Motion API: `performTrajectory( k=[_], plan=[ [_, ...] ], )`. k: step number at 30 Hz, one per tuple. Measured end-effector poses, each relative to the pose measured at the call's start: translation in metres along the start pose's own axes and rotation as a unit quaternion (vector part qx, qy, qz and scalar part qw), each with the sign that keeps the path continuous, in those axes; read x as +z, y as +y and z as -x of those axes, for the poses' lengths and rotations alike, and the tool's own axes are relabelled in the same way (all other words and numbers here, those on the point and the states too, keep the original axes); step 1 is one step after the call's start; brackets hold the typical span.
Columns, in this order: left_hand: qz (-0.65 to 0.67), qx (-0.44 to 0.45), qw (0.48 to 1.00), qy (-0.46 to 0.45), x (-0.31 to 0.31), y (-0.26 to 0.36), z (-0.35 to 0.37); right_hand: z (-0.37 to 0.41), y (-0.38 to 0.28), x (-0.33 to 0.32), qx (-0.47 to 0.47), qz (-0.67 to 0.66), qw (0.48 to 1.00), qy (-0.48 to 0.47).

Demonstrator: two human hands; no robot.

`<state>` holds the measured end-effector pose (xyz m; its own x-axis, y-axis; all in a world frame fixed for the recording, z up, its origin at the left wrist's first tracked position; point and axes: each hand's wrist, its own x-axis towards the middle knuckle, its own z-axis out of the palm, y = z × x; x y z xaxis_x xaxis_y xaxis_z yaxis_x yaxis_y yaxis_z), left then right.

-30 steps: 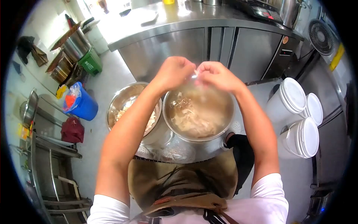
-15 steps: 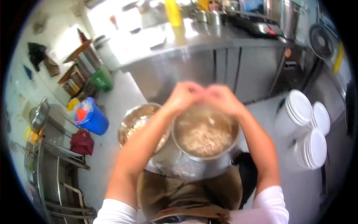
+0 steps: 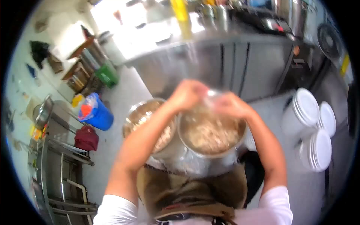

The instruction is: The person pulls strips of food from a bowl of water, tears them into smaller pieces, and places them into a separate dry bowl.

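My left hand and my right hand are raised close together over the far rim of the right metal bowl. Both have curled fingers. Between them shows a small shiny, clear-whitish bit, too blurred to name. Pale, shredded-looking food lies in the right bowl beneath the hands. Beside it stands a second metal bowl with pale pieces in it, partly covered by my left forearm.
White lidded buckets stand on the floor at the right. A blue bin and a dark red bag are at the left, near a metal rack. Ahead runs a steel counter with a scale.
My hands have drawn slightly apart, and a shiny bit now shows between them. The right hand sits a little lower. The whole view has shifted slightly.
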<state>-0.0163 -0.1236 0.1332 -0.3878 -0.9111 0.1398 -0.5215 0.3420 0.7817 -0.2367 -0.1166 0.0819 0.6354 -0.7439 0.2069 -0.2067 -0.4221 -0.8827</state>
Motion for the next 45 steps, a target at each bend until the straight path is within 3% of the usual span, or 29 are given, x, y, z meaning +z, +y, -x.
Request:
performTrajectory(
  k=[3, 4, 11, 17, 20, 23, 24, 27, 28, 29, 31, 32, 33, 35, 38, 39, 40, 42, 45],
  plan=[
    [0.055, -0.015, 0.998, -0.026, -0.005, 0.001, 0.002, 0.005, 0.006, 0.005, 0.048, -0.056, 0.997, -0.023],
    [0.122, -0.078, 0.989, -0.037, -0.008, 0.008, 0.004, 0.006, 0.012, 0.008, 0.05, -0.084, 0.995, -0.025],
    [0.214, -0.118, 0.968, -0.052, -0.007, -0.002, 0.013, 0.013, 0.014, 0.022, 0.089, -0.153, 0.983, -0.05],
    [0.248, -0.134, 0.956, -0.075, -0.007, -0.011, 0.016, 0.009, 0.031, 0.023, 0.065, -0.19, 0.979, -0.032],
    [0.245, -0.143, 0.956, -0.073, 0.003, -0.015, 0.018, 0.008, 0.027, 0.024, -0.009, -0.074, 0.997, 0.013],
    [0.269, -0.139, 0.95, -0.073, 0.015, -0.015, 0.021, 0.013, 0.008, 0.033, 0.03, -0.006, 0.991, 0.131],
    [0.272, -0.135, 0.95, -0.068, 0.019, -0.018, 0.022, 0.013, 0.005, 0.036, -0.015, 0.055, 0.985, 0.164],
    [0.279, -0.121, 0.95, -0.068, 0.029, -0.031, 0.02, 0.014, -0.002, 0.047, -0.1, 0.166, 0.962, 0.192],
    [0.28, -0.114, 0.951, -0.069, 0.033, -0.04, 0.018, 0.013, -0.003, 0.049, -0.088, 0.188, 0.963, 0.173],
    [0.179, -0.012, 0.981, -0.079, 0.041, -0.064, 0.013, 0.012, 0.0, 0.051, -0.055, 0.24, 0.958, 0.149],
    [-0.03, 0.049, 0.991, -0.117, 0.028, -0.027, 0.021, 0.004, 0.014, 0.057, -0.022, 0.305, 0.943, 0.13],
    [-0.052, 0.02, 0.994, -0.092, 0.027, -0.009, 0.027, 0.005, 0.013, 0.06, -0.106, 0.308, 0.928, 0.179],
    [-0.168, 0.095, 0.981, -0.012, 0.039, -0.036, 0.023, 0.003, 0.008, 0.059, -0.079, 0.331, 0.926, 0.16],
    [0.038, -0.006, 0.999, -0.033, 0.048, -0.053, 0.014, 0.005, -0.009, 0.061, -0.071, 0.348, 0.923, 0.148],
    [0.154, -0.057, 0.985, -0.045, 0.042, -0.051, 0.014, 0.004, 0.0, 0.063, -0.083, 0.357, 0.915, 0.167],
    [0.199, -0.077, 0.975, -0.056, 0.042, -0.05, 0.015, 0.004, 0.0, 0.065, -0.089, 0.286, 0.932, 0.203],
    [0.339, -0.066, 0.935, -0.078, 0.049, -0.058, 0.018, 0.001, -0.004, 0.068, -0.095, 0.212, 0.943, 0.24],
    [0.375, -0.061, 0.918, -0.114, 0.055, -0.062, 0.021, -0.003, 0.011, 0.074, -0.079, 0.053, 0.953, 0.288],
    [0.366, -0.08, 0.921, -0.108, 0.067, -0.069, 0.031, 0.007, 0.02, 0.072, 0.052, -0.229, 0.936, 0.263]
  ],
)
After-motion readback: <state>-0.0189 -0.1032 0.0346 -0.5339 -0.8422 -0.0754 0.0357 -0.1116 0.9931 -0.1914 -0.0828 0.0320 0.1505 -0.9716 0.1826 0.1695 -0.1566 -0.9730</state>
